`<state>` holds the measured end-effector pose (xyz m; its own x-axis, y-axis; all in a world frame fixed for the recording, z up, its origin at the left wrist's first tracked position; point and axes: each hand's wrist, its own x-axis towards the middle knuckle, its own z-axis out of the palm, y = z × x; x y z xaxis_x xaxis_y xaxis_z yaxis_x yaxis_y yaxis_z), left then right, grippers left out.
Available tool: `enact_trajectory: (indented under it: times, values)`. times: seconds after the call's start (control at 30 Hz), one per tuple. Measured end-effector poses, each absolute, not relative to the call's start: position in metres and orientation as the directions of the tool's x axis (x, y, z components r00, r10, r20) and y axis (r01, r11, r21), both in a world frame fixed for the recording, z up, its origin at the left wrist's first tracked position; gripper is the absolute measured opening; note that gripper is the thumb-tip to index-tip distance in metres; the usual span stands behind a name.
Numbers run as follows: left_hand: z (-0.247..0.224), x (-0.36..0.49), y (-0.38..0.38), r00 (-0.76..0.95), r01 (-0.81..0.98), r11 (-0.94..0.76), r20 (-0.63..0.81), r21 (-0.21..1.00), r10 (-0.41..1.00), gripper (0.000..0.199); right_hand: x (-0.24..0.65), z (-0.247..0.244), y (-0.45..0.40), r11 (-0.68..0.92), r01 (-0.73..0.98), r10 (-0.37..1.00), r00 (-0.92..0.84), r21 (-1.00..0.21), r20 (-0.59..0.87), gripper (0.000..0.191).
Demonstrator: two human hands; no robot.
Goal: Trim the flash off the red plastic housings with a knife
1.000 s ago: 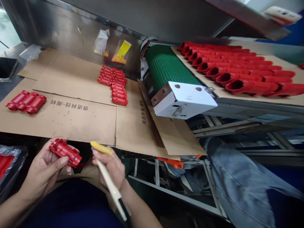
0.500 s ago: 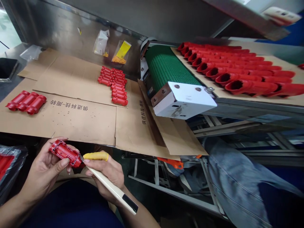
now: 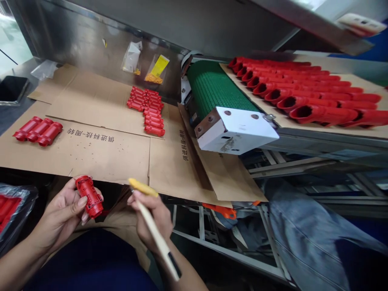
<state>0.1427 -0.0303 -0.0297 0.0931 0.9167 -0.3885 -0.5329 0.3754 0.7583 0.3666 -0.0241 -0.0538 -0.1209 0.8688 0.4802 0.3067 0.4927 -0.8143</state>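
A red plastic part (image 3: 88, 196) with an open patterned face is held in my left hand (image 3: 62, 210), thumb across its side. My right hand (image 3: 153, 216), with a yellow cover on one finger, grips a cream-handled tool (image 3: 157, 234) with a black end. The tool's tip is near the yellow fingertip, apart from the red part; its exact shape is blurred. Beyond my left hand, three red parts (image 3: 39, 131) lie side by side on the cardboard (image 3: 91, 157). A group of several similar red parts (image 3: 148, 107) sits farther back.
A green conveyor belt (image 3: 215, 87) with a white end bracket (image 3: 238, 131) stands right of the cardboard. Rows of red tubes (image 3: 315, 113) lie beyond it. Small bags (image 3: 157, 68), a phone (image 3: 13, 89) and a bin (image 3: 27, 198) are around. A person's denim-clad leg (image 3: 297, 226) is at right.
My right hand and the tool have moved right, away from the red part. In my left hand the part has turned to a more upright angle. The whole view has shifted slightly.
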Motion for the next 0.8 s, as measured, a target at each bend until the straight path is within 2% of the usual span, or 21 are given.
enact_trajectory:
  times: [0.07, 0.17, 0.23, 0.47, 0.53, 0.57, 0.6, 0.63, 0.67, 0.7, 0.77, 0.8]
  values:
    - [-0.028, 0.144, -0.03, 0.074, -0.533, 0.359, -0.38, 0.767, 0.922, 0.056, 0.363, -0.053, -0.026, 0.432, 0.169, 0.893, 0.059, -0.886, 0.447, 0.019]
    - [-0.026, 0.145, -0.029, 0.059, -0.524, 0.34, -0.365, 0.781, 0.929, 0.064, 0.359, -0.048, -0.027, 0.409, 0.011, 0.91, 0.066, -0.912, 0.409, 0.011]
    - [-0.026, 0.147, -0.028, 0.064, -0.514, 0.327, -0.344, 0.793, 0.937, 0.066, 0.359, -0.044, -0.027, 0.418, 0.037, 0.908, 0.022, -0.908, 0.419, 0.012]
    - [-0.035, 0.145, -0.031, 0.063, -0.455, 0.277, -0.28, 0.846, 0.958, 0.065, 0.36, -0.043, -0.026, 0.396, 0.077, 0.915, 0.052, -0.915, 0.4, 0.013]
    - [-0.035, 0.136, -0.019, 0.063, -0.302, 0.219, -0.21, 0.928, 0.976, 0.063, 0.361, -0.044, -0.024, 0.399, 0.094, 0.913, 0.051, -0.912, 0.404, 0.013]
    - [-0.034, 0.129, -0.008, 0.057, -0.135, 0.163, -0.157, 0.977, 0.986, 0.064, 0.362, -0.045, -0.023, 0.396, 0.099, 0.914, 0.049, -0.913, 0.402, 0.013]
    - [-0.031, 0.121, 0.006, 0.057, 0.119, 0.098, -0.105, 0.988, 0.993, 0.065, 0.363, -0.045, -0.022, 0.393, 0.103, 0.916, 0.042, -0.914, 0.399, 0.013]
    - [-0.026, 0.113, 0.023, 0.061, 0.408, 0.031, -0.062, 0.912, 0.996, 0.066, 0.365, -0.046, -0.021, 0.391, 0.108, 0.918, 0.028, -0.914, 0.396, 0.013]
    - [-0.021, 0.105, 0.041, 0.072, 0.693, -0.023, -0.037, 0.721, 0.997, 0.068, 0.366, -0.047, -0.02, 0.396, 0.114, 0.916, 0.013, -0.911, 0.4, 0.014]
    - [-0.016, 0.097, 0.06, 0.069, 0.89, -0.035, -0.057, 0.455, 0.996, 0.066, 0.368, -0.048, -0.02, 0.404, 0.119, 0.914, -0.003, -0.907, 0.407, 0.016]
    - [-0.006, 0.086, 0.094, 0.009, 0.981, 0.005, -0.075, 0.195, 0.997, 0.056, 0.371, -0.051, -0.02, 0.426, 0.126, 0.904, -0.03, -0.896, 0.426, 0.019]
    - [-0.002, 0.082, 0.107, -0.026, 0.992, 0.036, -0.082, 0.125, 0.996, 0.049, 0.372, -0.053, -0.021, 0.428, 0.128, 0.903, -0.03, -0.895, 0.428, 0.02]
